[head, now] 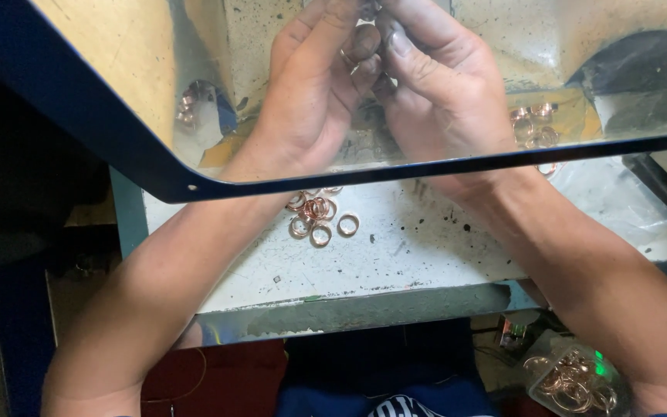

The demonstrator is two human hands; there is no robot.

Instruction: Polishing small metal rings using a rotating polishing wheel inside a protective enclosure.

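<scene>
Both hands meet behind a tilted clear shield with a dark blue frame (140,166). My left hand (310,93) and my right hand (434,85) press their fingertips together on a small ring (351,63), mostly hidden by the thumbs. Just below the shield's lower edge, a loose pile of copper-coloured rings (316,212) lies on the worn white bench top (395,247), under my left wrist. More rings (533,123) lie behind the shield to the right of my right hand.
A clear bag of copper rings (573,382) sits low at the right, below the bench edge. A few rings (188,108) lie at the left behind the shield. A black curved part (642,69) and a black bar (661,189) stand at the right.
</scene>
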